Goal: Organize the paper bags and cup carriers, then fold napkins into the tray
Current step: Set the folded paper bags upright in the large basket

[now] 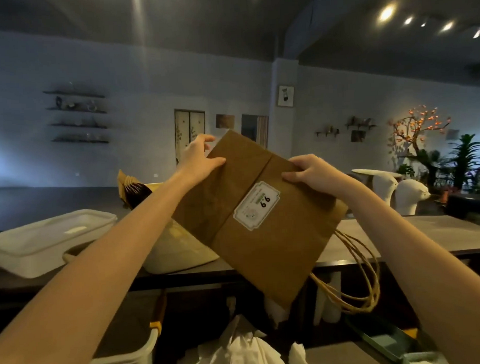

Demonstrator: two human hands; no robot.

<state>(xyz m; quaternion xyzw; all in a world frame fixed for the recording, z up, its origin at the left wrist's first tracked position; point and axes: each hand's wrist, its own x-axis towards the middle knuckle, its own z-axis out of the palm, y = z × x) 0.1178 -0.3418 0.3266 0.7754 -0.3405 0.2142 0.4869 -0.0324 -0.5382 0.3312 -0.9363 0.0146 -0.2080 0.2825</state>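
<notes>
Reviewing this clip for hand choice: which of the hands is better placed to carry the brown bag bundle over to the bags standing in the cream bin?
Left, probably. The left hand grips the bundle on the side nearest the cream bin; the right hand grips the opposite edge, away from it.

Dim room overall, bluish cast on far wall (148, 76). Ceiling spotlights (386, 12) blown out at top right, flare streak down from top centre. Warm orange glow off lit tree (419, 123). Soft haze at left edge. Strong wide-angle bending at borders. Forearms slightly soft, under-counter area (197, 306) deep in shadow, grainy.
</notes>
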